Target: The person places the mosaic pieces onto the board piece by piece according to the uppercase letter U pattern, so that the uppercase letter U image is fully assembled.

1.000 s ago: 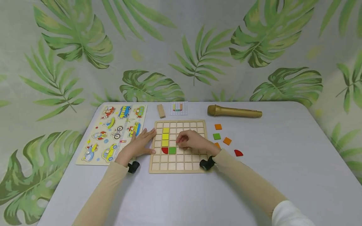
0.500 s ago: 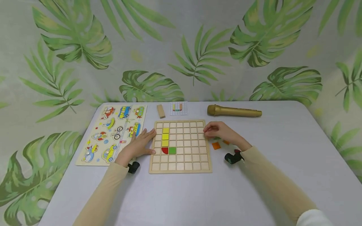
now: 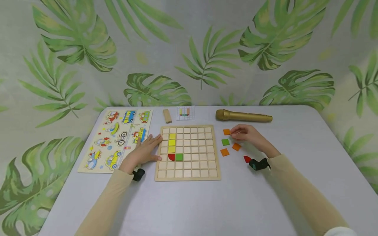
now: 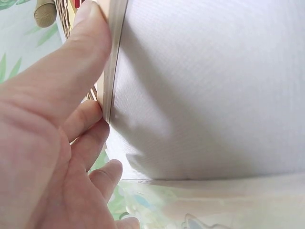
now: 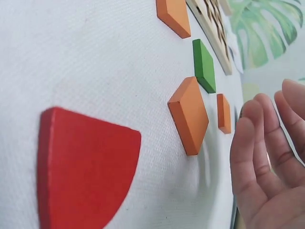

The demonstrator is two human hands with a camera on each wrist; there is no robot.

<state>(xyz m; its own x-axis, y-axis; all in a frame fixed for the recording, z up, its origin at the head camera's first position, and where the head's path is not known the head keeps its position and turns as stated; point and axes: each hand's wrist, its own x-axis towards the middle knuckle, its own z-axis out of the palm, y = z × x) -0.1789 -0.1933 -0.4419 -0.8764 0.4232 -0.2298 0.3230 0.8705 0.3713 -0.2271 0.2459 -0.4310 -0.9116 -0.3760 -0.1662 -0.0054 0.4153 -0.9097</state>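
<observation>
My left hand (image 3: pixel 143 152) rests against the left edge of the wooden grid board (image 3: pixel 195 173), its thumb and fingertips touching the frame. In the left wrist view, the fingers (image 4: pixel 81 119) lie along the board's side. On the grid sit a column of yellow square tiles (image 3: pixel 172 142), a red quarter-circle tile (image 3: pixel 171 157) and a green square tile (image 3: pixel 178 157). My right hand (image 3: pixel 249 136) hovers beside a loose orange square tile (image 3: pixel 226 132), fingers loosely bent, holding nothing. Near it lie a green square (image 3: pixel 225 142), orange squares (image 3: pixel 224 152) and a red quarter-circle (image 5: pixel 90 167).
A vehicle puzzle board (image 3: pixel 101 157) lies at the left, beneath part of my left arm. Behind the grid are a wooden block (image 3: pixel 167 116) and a small pattern card (image 3: pixel 186 113). A gold microphone (image 3: pixel 245 116) lies at the back right.
My right hand has moved right, from over the grid to the loose tiles, which now show again. My left hand has stayed at the board's edge. The tiles on the grid look unchanged.
</observation>
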